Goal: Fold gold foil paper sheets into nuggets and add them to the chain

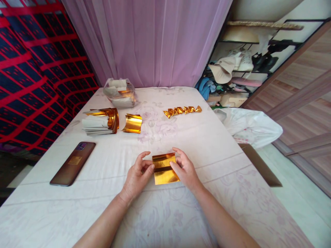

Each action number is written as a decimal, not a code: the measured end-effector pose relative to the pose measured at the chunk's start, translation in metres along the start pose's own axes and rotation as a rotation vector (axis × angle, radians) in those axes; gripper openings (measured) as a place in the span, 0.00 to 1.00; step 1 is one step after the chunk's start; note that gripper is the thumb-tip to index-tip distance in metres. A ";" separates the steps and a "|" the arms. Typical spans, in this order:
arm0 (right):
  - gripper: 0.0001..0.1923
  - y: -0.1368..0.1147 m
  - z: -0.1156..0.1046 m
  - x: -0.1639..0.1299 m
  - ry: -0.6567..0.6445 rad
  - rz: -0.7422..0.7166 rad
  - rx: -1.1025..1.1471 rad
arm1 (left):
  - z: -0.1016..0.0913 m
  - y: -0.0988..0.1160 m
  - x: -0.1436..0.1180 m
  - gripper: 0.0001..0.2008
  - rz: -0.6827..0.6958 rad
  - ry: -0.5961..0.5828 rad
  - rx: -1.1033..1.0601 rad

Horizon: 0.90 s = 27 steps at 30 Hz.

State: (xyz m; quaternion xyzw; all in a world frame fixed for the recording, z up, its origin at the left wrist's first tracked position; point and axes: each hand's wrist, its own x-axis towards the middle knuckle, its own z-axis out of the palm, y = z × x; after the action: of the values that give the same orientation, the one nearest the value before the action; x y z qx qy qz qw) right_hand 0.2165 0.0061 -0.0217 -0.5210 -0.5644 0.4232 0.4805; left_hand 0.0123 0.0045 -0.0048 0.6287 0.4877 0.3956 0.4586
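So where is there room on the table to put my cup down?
Bare cloth lies between the phone and the left hand, and right of the right hand. The far left is crowded: paper stack, curled gold sheet, plastic bag.

Glossy gold foil paper on matt floral cloth; glossy phone.

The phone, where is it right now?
In the head view, the phone lies face down on the left of the table, left of the left hand and in front of the paper stack.
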 end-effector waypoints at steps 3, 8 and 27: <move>0.24 -0.004 0.001 0.000 0.012 -0.003 -0.007 | 0.001 0.004 0.000 0.20 -0.047 0.004 -0.017; 0.23 -0.006 0.003 -0.001 0.000 -0.043 -0.108 | 0.004 0.011 0.004 0.20 -0.128 0.098 -0.059; 0.26 -0.032 0.009 -0.012 0.170 -0.582 -0.602 | -0.003 0.020 -0.002 0.09 0.288 0.313 0.429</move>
State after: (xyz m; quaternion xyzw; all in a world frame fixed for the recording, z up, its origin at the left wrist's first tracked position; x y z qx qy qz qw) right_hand 0.2018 -0.0085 0.0065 -0.4902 -0.7445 0.0419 0.4513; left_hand 0.0139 0.0006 0.0150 0.7054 0.5305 0.4367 0.1739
